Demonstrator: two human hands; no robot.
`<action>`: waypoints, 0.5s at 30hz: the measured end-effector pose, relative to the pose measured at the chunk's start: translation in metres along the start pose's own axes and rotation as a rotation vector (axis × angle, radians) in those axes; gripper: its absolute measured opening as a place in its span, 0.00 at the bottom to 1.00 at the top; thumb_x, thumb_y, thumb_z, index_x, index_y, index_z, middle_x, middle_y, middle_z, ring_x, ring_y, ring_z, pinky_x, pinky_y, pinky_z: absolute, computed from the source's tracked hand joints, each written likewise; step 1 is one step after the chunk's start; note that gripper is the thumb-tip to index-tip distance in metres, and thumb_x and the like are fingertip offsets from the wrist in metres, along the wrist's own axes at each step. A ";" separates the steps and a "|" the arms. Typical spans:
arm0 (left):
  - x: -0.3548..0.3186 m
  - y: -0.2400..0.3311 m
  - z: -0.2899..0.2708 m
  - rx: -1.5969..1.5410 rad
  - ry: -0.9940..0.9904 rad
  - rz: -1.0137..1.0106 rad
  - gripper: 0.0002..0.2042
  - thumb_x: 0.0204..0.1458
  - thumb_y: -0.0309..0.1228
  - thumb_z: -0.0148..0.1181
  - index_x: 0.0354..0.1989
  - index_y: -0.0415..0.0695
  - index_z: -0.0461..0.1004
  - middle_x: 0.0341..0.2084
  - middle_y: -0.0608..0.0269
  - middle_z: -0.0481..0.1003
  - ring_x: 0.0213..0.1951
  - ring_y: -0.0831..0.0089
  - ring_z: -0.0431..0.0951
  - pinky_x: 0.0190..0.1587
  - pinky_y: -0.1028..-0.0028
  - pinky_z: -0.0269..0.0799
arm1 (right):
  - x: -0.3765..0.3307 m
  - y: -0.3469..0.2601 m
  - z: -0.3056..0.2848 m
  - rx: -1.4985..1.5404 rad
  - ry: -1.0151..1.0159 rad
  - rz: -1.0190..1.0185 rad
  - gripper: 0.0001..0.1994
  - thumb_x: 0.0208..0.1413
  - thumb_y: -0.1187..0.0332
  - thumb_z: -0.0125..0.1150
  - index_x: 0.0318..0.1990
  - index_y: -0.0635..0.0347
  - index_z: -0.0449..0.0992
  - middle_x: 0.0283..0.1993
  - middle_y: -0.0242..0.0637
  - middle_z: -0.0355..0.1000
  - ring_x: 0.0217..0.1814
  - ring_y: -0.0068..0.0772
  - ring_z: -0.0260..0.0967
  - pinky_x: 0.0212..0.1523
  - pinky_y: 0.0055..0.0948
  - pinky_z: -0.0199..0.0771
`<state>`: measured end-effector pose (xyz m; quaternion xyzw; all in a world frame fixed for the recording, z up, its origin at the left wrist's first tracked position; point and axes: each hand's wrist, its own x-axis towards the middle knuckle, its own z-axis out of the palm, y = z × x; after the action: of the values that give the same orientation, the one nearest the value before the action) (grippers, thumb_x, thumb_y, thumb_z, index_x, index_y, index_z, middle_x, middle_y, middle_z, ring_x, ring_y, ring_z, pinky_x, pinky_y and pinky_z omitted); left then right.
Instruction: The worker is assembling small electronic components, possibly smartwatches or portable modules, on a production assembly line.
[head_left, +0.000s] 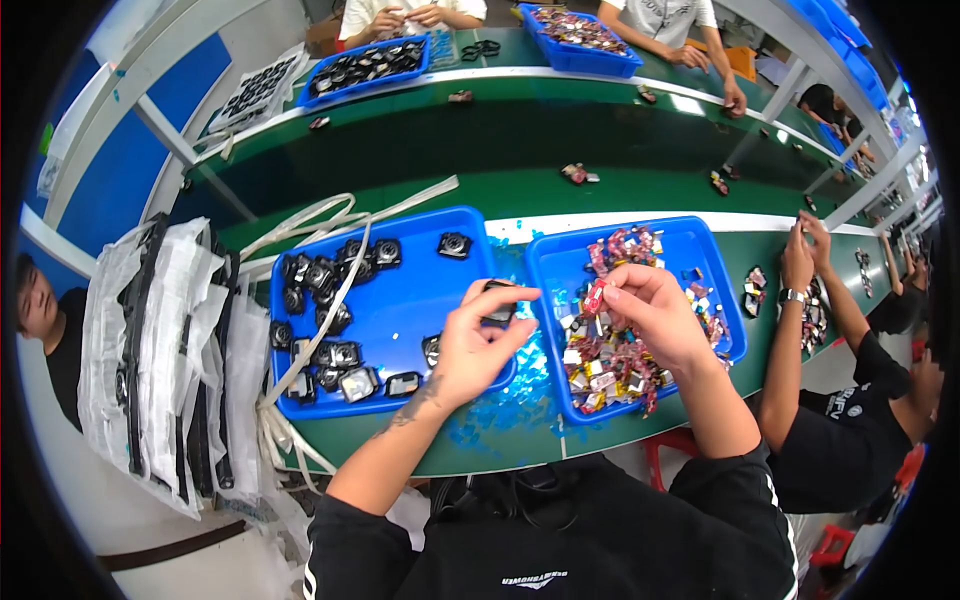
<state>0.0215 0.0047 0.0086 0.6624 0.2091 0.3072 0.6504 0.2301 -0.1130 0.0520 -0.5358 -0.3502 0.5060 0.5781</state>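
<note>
Over the right edge of a blue tray (400, 270) is my left hand (470, 345), its fingers curled round a small black housing (500, 308) that they partly hide. Similar black housings (338, 354) with round lens-like fronts lie in that tray, mostly along its left side. My right hand (655, 315) pinches a small red circuit board (594, 298) between thumb and fingertips. It is above a second blue tray (725, 300), heaped with small red, white and yellow electronic parts (605, 380). The two hands are apart, with the held pieces facing each other.
Small blue film bits (505, 405) litter the green bench between the trays. White straps (350, 270) cross the left tray; wrapped trays (165, 350) stand beside it. Parts dot the green conveyor (430, 150) beyond. A co-worker's arms (795, 290) reach in at right; others work across the belt.
</note>
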 end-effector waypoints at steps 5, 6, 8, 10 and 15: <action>-0.011 0.014 0.014 0.339 0.123 0.230 0.19 0.41 0.16 0.66 0.44 0.45 0.82 0.40 0.63 0.69 0.31 0.80 0.73 0.31 0.81 0.71 | 0.002 0.017 0.028 0.224 -0.037 0.207 0.06 0.62 0.67 0.58 0.36 0.58 0.76 0.30 0.24 0.73 0.29 0.12 0.66 0.30 0.14 0.67; -0.011 0.012 0.012 0.342 0.123 0.225 0.19 0.41 0.16 0.66 0.44 0.45 0.82 0.40 0.63 0.69 0.31 0.80 0.73 0.31 0.81 0.71 | 0.003 0.020 0.032 0.229 -0.038 0.211 0.06 0.62 0.67 0.58 0.36 0.58 0.76 0.30 0.24 0.73 0.29 0.12 0.66 0.30 0.14 0.67; -0.009 0.003 0.009 0.516 0.155 0.580 0.18 0.39 0.16 0.67 0.40 0.46 0.84 0.38 0.62 0.70 0.32 0.76 0.73 0.32 0.78 0.70 | 0.002 0.023 0.036 0.376 -0.068 0.319 0.06 0.62 0.67 0.57 0.36 0.58 0.77 0.31 0.25 0.73 0.29 0.12 0.66 0.29 0.15 0.67; -0.014 0.002 0.007 0.481 0.120 0.536 0.18 0.38 0.16 0.67 0.40 0.48 0.84 0.36 0.62 0.70 0.34 0.72 0.73 0.35 0.76 0.71 | 0.000 0.029 0.036 0.408 -0.124 0.339 0.07 0.62 0.66 0.57 0.38 0.58 0.77 0.32 0.25 0.73 0.30 0.12 0.66 0.28 0.15 0.67; -0.010 0.001 0.006 0.192 0.013 0.207 0.10 0.45 0.21 0.66 0.38 0.41 0.82 0.33 0.61 0.71 0.36 0.73 0.72 0.37 0.76 0.69 | -0.005 0.024 0.050 -0.304 0.048 -0.127 0.07 0.58 0.75 0.59 0.44 0.64 0.75 0.32 0.29 0.70 0.32 0.16 0.68 0.34 0.18 0.70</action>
<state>0.0181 -0.0066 0.0086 0.7379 0.1721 0.3555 0.5473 0.1761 -0.1070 0.0386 -0.6059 -0.4416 0.3968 0.5295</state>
